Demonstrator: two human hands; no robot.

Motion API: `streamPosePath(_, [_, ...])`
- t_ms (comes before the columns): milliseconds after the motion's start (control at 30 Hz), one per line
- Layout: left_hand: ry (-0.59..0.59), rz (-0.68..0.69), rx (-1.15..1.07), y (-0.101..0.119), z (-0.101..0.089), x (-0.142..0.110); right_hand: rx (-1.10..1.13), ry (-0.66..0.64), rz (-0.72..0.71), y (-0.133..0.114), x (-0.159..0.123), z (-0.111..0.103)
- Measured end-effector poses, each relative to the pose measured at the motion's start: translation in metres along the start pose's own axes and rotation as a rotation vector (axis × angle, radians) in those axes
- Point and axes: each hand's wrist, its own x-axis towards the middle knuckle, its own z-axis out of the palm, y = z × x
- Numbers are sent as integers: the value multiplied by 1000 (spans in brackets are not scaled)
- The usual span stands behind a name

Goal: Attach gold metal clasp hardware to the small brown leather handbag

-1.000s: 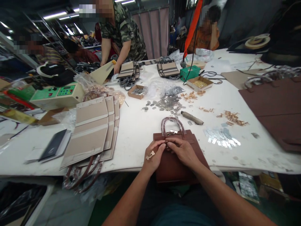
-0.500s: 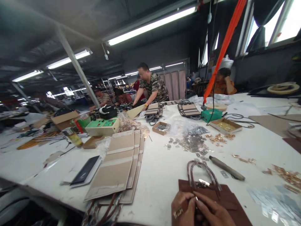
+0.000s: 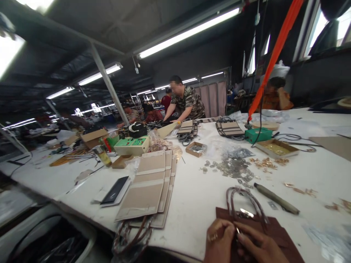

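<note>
At far L, a stack of beige panels (image 3: 149, 182) lies on the table (image 3: 189, 208). L hand (image 3: 219, 237) and R hand (image 3: 259, 241) meet over the brown bag (image 3: 281, 233), near front edge, fingertips pinching a small metal piece (image 3: 237, 230) betw. them. Bag seems partly done — handles (image 3: 259, 207) on, piece prob. not yet fixed.

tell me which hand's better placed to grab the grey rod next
Probably the right hand: it is nearer the grey rod. The left hand is farther off, at the left of the brown bag.
</note>
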Motion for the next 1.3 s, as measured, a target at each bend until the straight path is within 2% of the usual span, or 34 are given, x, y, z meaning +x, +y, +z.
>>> streamPosePath(33, [-11, -15, -55, 2, -1, -2, 21, 68, -9, 0, -3, 1])
streamPosePath(133, [100, -118, -266, 4, 1, -2, 44, 254, -42, -4, -9, 3])
streamPosePath(267, [-28, -267, -528, 1, 5, 5, 58, 306, -45, -8, -5, 2])
streamPosePath(400, [-49, -366, -597, 6, 3, 7, -144, 347, -106, -12, -9, 3])
streamPosePath(567, [-19, -319, -577, 3, 2, 7, -272, 363, -127, -17, -11, 5])
streamPosePath(733, [59, -254, -442, -7, 5, 7, -391, 385, -153, -19, -9, 7])
streamPosePath(867, [85, -211, -476, -11, 8, 7, -442, 446, -147, -18, -7, 12])
streamPosePath(1100, [112, -174, -487, -13, 11, 6, -372, 468, -120, -18, -4, 21])
streamPosePath(1300, [88, -156, -506, -13, 12, 6, -363, 531, -171, -16, -3, 23])
